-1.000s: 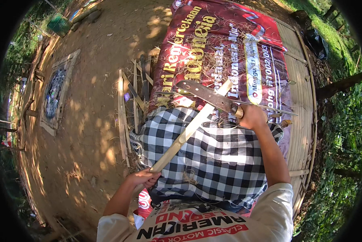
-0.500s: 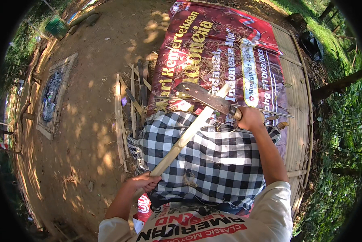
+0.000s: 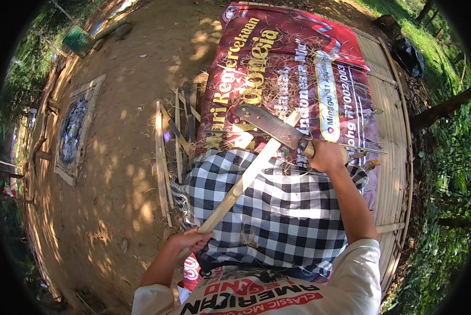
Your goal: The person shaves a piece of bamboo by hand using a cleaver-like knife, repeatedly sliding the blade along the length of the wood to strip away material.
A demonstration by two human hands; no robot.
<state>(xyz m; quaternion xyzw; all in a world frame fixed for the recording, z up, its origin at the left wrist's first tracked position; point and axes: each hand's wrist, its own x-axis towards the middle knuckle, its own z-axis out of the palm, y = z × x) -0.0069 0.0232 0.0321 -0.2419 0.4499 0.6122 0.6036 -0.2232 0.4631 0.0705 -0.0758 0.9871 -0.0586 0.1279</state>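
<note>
My left hand is closed round the lower end of a pale bamboo strip, which slants up and to the right across my lap. In my right hand is the wooden handle of a machete with a broad, dark blade. The blade lies across the strip near its far end, its tip pointing to the upper left. A black-and-white checked cloth covers my lap beneath the strip. Thin curled shavings are scattered over the red printed banner beyond the blade.
The banner lies on a bamboo-slat platform. Several cut bamboo strips rest along its left side. On the dirt floor at left is a framed patch of ash. A green container stands at far left; plants grow at right.
The machete blade has rolled a little, showing more of its flat face. Both hands keep their grips, and the whole view has shifted slightly.
</note>
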